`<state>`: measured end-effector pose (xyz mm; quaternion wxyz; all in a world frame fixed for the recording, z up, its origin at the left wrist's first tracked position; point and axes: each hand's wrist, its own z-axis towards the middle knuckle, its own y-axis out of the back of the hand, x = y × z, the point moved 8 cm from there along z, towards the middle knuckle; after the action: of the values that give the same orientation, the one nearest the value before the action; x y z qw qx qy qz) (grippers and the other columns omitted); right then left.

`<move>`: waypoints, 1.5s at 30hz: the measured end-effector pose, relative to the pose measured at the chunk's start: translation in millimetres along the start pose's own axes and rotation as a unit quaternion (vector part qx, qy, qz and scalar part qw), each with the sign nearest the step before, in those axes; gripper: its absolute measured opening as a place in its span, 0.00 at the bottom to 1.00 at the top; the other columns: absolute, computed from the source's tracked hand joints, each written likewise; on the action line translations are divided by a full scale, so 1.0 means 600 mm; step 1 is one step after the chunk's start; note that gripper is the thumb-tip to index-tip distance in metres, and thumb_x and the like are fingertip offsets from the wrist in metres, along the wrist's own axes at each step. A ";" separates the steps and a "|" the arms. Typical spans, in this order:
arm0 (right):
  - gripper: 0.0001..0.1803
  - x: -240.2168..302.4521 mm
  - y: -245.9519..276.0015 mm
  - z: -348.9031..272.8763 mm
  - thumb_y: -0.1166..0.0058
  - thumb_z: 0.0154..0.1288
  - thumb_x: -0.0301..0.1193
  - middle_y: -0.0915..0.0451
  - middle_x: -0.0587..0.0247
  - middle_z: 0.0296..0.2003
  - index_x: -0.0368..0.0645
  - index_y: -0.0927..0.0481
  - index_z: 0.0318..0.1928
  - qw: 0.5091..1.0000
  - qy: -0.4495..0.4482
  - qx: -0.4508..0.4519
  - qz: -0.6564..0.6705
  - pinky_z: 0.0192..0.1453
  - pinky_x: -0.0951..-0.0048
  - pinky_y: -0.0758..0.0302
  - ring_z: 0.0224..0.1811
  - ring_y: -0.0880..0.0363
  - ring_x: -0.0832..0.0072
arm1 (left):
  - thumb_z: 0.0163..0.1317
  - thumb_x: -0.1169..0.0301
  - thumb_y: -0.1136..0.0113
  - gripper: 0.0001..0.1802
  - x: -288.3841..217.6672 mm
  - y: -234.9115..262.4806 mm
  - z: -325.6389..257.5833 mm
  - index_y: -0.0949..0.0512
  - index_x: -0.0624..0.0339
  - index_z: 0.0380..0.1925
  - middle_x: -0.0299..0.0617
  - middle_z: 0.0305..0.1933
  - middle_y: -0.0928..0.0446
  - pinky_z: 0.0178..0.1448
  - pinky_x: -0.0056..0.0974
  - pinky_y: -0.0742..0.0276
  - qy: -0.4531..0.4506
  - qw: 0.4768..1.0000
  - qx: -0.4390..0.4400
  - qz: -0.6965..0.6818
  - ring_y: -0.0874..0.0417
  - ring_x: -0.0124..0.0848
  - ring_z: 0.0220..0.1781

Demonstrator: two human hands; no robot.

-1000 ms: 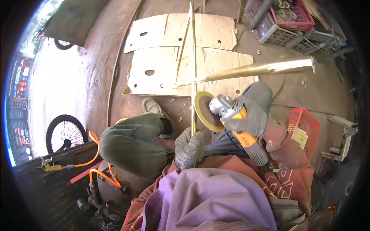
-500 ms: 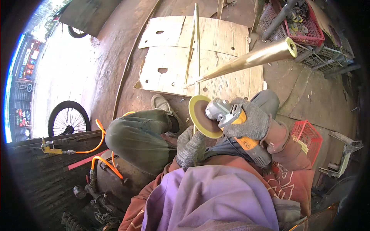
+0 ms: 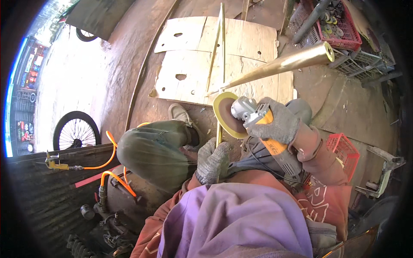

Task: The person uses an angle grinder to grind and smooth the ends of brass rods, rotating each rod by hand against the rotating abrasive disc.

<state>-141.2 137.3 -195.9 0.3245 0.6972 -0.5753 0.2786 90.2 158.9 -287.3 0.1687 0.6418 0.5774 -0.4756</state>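
My right hand (image 3: 275, 122), in a grey knit glove, is wrapped round a yellow and grey angle grinder (image 3: 275, 147). Its round disc (image 3: 224, 111), brown in the middle with a yellow rim, is over a long thin gold-coloured metal strip (image 3: 223, 47). Whether the disc touches the strip, I cannot tell. My left hand (image 3: 211, 161), gloved alike, is closed round the strip's near end, close to my body. The strip runs away from me past the narrow end of a tapered gold-coloured tube (image 3: 284, 66). Another thin strip (image 3: 212, 64) lies at a slant on the cardboard.
Flattened cardboard (image 3: 172, 62) covers the floor ahead. Red crates (image 3: 344, 36) with discs stand at the far right, another red basket (image 3: 344, 148) by my right arm. At left are an orange air hose (image 3: 101, 167), a yellow blow gun (image 3: 55, 163) and a bicycle wheel (image 3: 77, 131).
The grinder and its disc have shifted a little farther from me along the strip. The strip's far end has swung slightly right. My left hand keeps its grip.
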 end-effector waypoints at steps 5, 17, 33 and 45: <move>0.35 0.006 -0.006 -0.026 0.17 0.52 0.41 0.15 0.59 0.43 0.37 0.22 0.53 0.991 0.134 0.001 -0.029 0.49 0.67 0.17 0.46 0.17 0.77 | 0.75 0.62 0.35 0.13 -0.005 -0.017 0.009 0.18 0.63 0.43 0.30 0.27 0.23 0.29 0.31 0.31 -0.024 0.998 -0.035 -0.046 0.28 0.18 0.26; 0.42 -0.014 -0.039 -0.040 0.19 0.54 0.40 0.12 0.61 0.47 0.35 0.25 0.65 0.983 0.171 0.066 -0.011 0.60 0.66 0.18 0.51 0.15 0.72 | 0.75 0.60 0.34 0.18 -0.055 -0.022 -0.003 0.19 0.65 0.50 0.32 0.37 0.17 0.36 0.29 0.25 -0.060 0.997 -0.019 -0.037 0.22 0.19 0.33; 0.30 -0.014 -0.065 0.054 0.21 0.56 0.32 0.13 0.66 0.40 0.38 0.19 0.58 0.975 0.118 0.104 0.156 0.43 0.73 0.18 0.38 0.16 0.81 | 0.76 0.64 0.37 0.14 -0.139 0.067 -0.004 0.18 0.65 0.50 0.32 0.33 0.19 0.38 0.32 0.23 -0.031 0.991 -0.036 0.124 0.23 0.21 0.33; 0.16 0.024 -0.149 0.103 0.24 0.59 0.32 0.15 0.66 0.31 0.40 0.14 0.44 0.919 0.216 0.188 0.270 0.33 0.73 0.21 0.29 0.17 0.79 | 0.76 0.67 0.38 0.16 -0.232 0.105 0.002 0.19 0.70 0.54 0.39 0.38 0.16 0.47 0.36 0.17 -0.179 0.882 -0.054 0.433 0.16 0.26 0.42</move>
<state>-49.6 92.0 -236.1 0.2160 0.4864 -0.5947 0.6025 163.3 59.5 -196.7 0.4924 0.7220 0.2267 -0.4300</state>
